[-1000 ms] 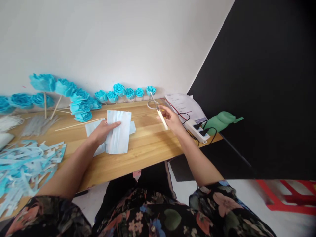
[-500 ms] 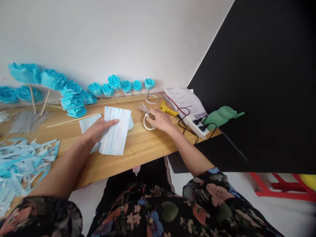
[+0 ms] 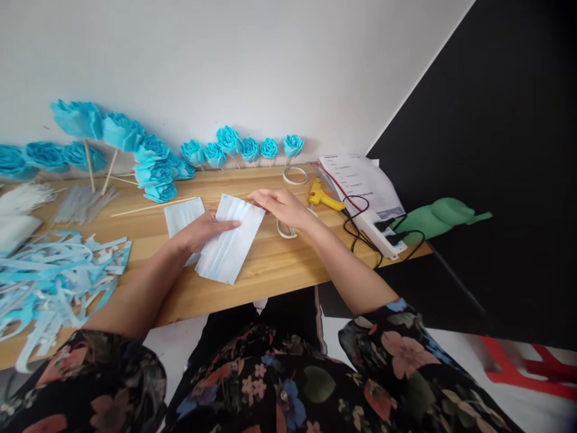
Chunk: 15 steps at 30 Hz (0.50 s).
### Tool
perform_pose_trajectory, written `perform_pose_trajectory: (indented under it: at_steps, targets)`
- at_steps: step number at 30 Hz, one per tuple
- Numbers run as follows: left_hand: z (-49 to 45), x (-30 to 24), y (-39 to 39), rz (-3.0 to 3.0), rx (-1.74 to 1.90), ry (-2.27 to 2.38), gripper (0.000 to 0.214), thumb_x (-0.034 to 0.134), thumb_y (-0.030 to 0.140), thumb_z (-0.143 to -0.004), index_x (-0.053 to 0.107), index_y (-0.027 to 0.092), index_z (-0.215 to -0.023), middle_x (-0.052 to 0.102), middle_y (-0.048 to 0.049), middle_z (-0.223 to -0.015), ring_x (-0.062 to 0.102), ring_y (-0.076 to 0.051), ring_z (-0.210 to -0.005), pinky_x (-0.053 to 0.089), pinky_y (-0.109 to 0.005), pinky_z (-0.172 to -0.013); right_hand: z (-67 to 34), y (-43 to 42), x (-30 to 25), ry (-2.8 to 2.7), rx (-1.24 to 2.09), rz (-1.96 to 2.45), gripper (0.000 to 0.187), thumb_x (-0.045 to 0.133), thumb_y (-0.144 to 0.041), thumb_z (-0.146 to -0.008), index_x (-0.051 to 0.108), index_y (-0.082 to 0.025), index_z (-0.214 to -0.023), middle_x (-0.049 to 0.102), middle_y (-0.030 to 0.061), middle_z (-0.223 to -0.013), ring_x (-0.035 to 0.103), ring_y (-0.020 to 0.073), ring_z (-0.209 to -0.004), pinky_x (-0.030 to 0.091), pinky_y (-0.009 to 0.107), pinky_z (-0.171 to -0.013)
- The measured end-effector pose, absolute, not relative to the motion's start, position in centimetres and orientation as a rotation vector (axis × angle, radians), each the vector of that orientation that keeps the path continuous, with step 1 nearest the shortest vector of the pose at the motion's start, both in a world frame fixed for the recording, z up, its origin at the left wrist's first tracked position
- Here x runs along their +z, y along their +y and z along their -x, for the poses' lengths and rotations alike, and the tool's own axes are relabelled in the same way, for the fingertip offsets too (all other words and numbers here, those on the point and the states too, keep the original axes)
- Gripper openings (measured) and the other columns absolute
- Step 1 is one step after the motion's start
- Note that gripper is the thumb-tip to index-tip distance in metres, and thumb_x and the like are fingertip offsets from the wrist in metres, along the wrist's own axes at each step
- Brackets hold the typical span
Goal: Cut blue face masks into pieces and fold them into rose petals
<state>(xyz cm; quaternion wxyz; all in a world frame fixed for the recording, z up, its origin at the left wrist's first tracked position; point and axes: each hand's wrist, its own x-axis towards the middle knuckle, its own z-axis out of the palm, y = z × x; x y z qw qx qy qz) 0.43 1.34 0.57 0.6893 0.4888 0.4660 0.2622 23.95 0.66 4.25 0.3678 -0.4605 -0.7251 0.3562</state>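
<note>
My left hand [image 3: 201, 233] lies on a pale blue pleated sheet [image 3: 229, 246] on the wooden table [image 3: 270, 264], thumb on top and fingers at its left edge. My right hand [image 3: 282, 206] reaches across to the sheet's upper right corner, fingers stretched out and touching it. White-handled scissors [image 3: 288, 230] lie on the table just under my right wrist, mostly hidden. A second pale sheet [image 3: 183, 214] lies partly under my left hand.
Blue paper roses [image 3: 243, 147] on sticks lean along the wall, with bigger ones [image 3: 121, 132] at left. Blue offcuts [image 3: 54, 282] pile at the left edge. A yellow glue gun [image 3: 324, 197], power strip [image 3: 376, 228], papers [image 3: 360, 180], a tape ring [image 3: 295, 175] and a green object [image 3: 437, 216] sit at right.
My right hand held the scissors up, set them down on the table, then let go and moved left to the pleated sheet's corner. My left hand stayed on the sheet.
</note>
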Motion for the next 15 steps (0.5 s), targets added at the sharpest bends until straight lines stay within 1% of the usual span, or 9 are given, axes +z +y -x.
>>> perform_pose_trajectory:
  at_steps: [5,7,9,11,13,15]
  targets:
    - [-0.4,0.3,1.5,-1.12,0.54,1.046,0.038,0.093,0.044,-0.056,0.078,0.017,-0.079,0.077,-0.0093,-0.08,0.07,-0.022,-0.065,0.055,-0.029,-0.058,-21.4,2.8,3.9,-2.08,1.052,1.083,0.051,0.052,-0.063,-0.093,0.06,-0.017,-0.072,0.047,-0.0038,-0.063,0.041,0.009,-0.061,0.027,0.026,-0.058]
    - [-0.3,0.3,1.6,-1.133,0.503,1.045,0.039,0.092,0.045,-0.057,0.079,0.017,-0.081,0.078,-0.0107,-0.083,0.07,-0.023,-0.067,0.055,-0.029,-0.058,-21.2,3.8,3.7,-2.092,1.075,1.071,0.049,0.058,-0.061,-0.089,0.055,-0.017,-0.067,0.042,-0.0048,-0.06,0.036,0.0082,-0.059,0.024,0.026,-0.057]
    - [-0.1,0.3,1.8,-1.15,0.488,1.048,0.042,0.092,0.046,-0.057,0.081,0.017,-0.085,0.078,-0.0109,-0.085,0.07,-0.023,-0.068,0.054,-0.029,-0.057,-21.5,4.6,3.4,-1.997,1.083,1.063,0.047,0.062,-0.059,-0.086,0.054,-0.018,-0.067,0.043,-0.0047,-0.062,0.036,0.0083,-0.059,0.024,0.025,-0.056]
    - [0.1,0.3,2.0,-1.161,0.525,1.066,0.042,0.094,0.045,-0.055,0.081,0.016,-0.083,0.077,-0.0092,-0.079,0.068,-0.021,-0.064,0.052,-0.027,-0.054,-22.1,5.3,2.9,-1.796,1.035,1.06,0.044,0.062,-0.06,-0.085,0.056,-0.018,-0.072,0.046,-0.0036,-0.066,0.038,0.0093,-0.062,0.027,0.025,-0.057]
    - [0.2,0.3,2.4,-1.138,0.635,1.08,0.039,0.095,0.044,-0.053,0.079,0.015,-0.075,0.075,-0.007,-0.071,0.064,-0.018,-0.058,0.049,-0.026,-0.052,-22.8,5.8,2.2,-1.569,0.929,1.073,0.043,0.06,-0.06,-0.084,0.056,-0.019,-0.076,0.047,-0.0026,-0.07,0.04,0.0104,-0.065,0.03,0.025,-0.059]
    - [0.4,0.1,2.9,-1.071,0.811,1.053,0.039,0.095,0.044,-0.052,0.078,0.015,-0.074,0.075,-0.0062,-0.072,0.064,-0.018,-0.06,0.052,-0.027,-0.056,-23.5,6.1,1.4,-1.382,0.843,1.118,0.043,0.059,-0.062,-0.085,0.054,-0.02,-0.076,0.045,-0.0025,-0.071,0.039,0.011,-0.067,0.031,0.025,-0.06]
